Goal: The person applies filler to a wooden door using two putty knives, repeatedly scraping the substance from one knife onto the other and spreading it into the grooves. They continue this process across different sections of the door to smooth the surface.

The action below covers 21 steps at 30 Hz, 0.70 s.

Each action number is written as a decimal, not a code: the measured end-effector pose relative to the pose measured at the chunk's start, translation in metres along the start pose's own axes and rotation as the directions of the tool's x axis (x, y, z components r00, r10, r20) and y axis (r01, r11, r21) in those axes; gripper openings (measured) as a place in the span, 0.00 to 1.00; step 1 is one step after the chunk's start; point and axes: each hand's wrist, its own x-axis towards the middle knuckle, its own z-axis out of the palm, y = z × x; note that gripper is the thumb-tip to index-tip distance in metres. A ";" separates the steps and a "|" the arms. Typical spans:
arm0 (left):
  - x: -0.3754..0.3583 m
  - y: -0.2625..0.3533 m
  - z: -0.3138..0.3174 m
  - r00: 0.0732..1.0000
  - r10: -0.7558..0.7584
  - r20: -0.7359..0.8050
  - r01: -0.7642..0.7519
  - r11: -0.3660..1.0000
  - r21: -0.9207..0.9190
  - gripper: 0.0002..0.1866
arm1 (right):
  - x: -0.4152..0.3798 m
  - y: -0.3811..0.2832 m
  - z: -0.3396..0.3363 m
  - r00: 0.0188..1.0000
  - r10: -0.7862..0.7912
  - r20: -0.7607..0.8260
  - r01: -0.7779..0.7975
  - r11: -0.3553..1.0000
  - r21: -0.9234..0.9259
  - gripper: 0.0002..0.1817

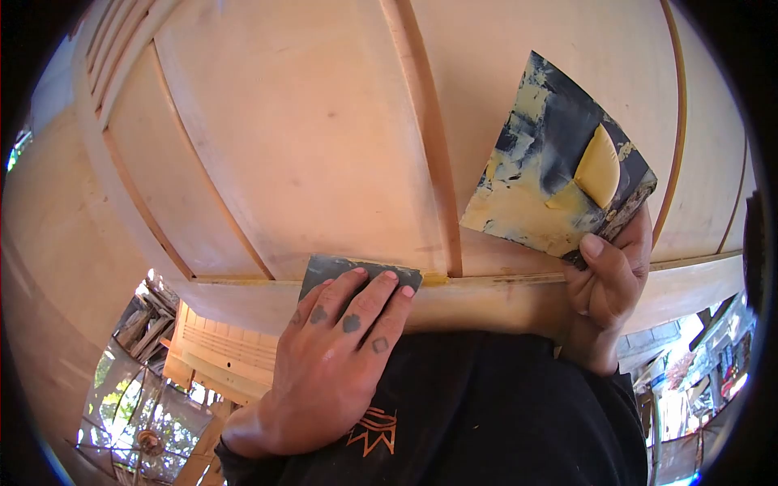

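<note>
My left hand (344,344), with dark marks on its fingers, presses a thin dark-grey putty spreader (321,274) against the ledge of a pale wooden panel (284,138). Its fingers lie over the spreader, and the thumb is hidden. A little yellowish putty (436,279) shows on the ledge just right of the spreader. My right hand (608,279) grips the lower corner of a black putty board (559,166), thumb on the front. Smeared filler covers much of that board, and a thick yellow lump of putty (600,168) sits on its right part.
Raised wooden strips (425,130) run up the panel, and a long wooden rail (494,304) crosses below it. Slatted wood (215,344) and a pile of scrap wood (147,316) are at lower left. Cluttered items (689,368) stand at lower right.
</note>
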 end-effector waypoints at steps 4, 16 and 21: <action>0.008 0.008 -0.004 0.998 0.039 0.057 -0.042 0.999 0.035 0.22 | -0.001 -0.002 -0.001 1.000 -0.005 0.024 0.005 1.000 -0.003 0.34; 0.015 0.016 -0.001 0.990 -0.011 0.143 -0.008 0.991 0.135 0.21 | -0.003 -0.007 -0.004 0.999 -0.027 0.016 0.028 0.997 -0.066 0.35; 0.010 0.010 -0.003 0.989 -0.060 0.137 0.048 0.995 0.091 0.21 | -0.001 -0.008 0.016 0.995 -0.029 -0.099 0.025 0.999 -0.036 0.34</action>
